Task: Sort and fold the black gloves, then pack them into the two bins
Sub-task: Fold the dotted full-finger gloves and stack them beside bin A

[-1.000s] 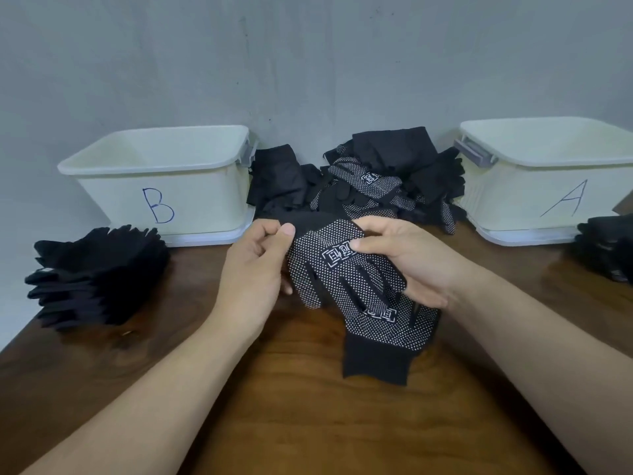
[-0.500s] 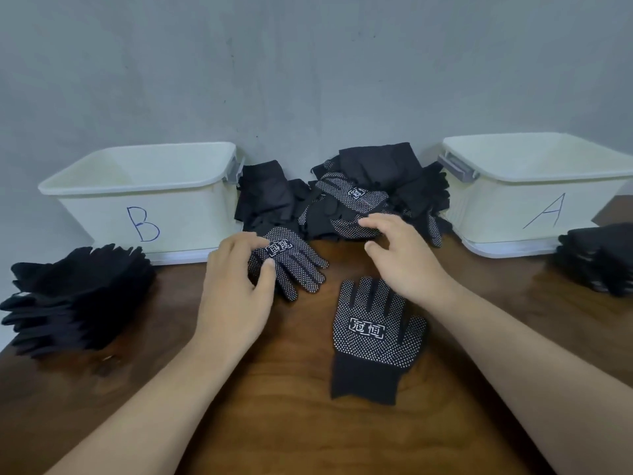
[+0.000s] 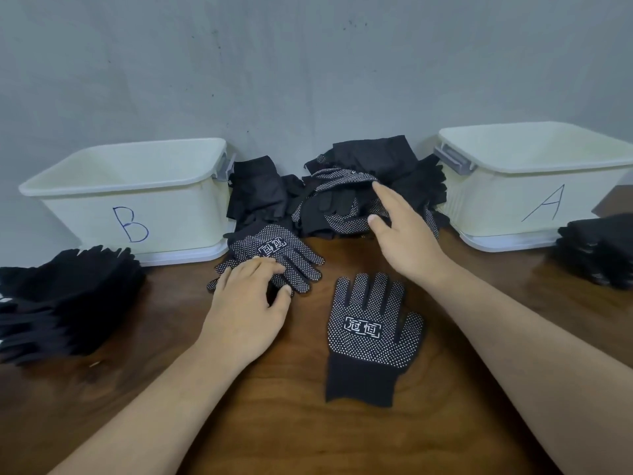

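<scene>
Bare table (image 3: pixel 274 423) lay open behind both grips, toward the person. A flat glove (image 3: pixel 370 330) filled part of the gap between the left grip (image 3: pixel 245 303) and right grip (image 3: pixel 407 241). The glove pile (image 3: pixel 342 200) blocked the way ahead of the right grip. Bin B (image 3: pixel 120 185) and a stack (image 3: pixel 68 303) hemmed the left grip's outer side; bin A (image 3: pixel 507 207) and another stack (image 3: pixel 599 252) the right's.

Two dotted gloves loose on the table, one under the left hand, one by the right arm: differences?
The left glove lies skewed, its fingers angled rightward, under the left hand, with its cuff at the pile. The right glove lies straight, fingers toward the wall, alone and untouched. Both are black, dotted side up, with a white logo.
</scene>
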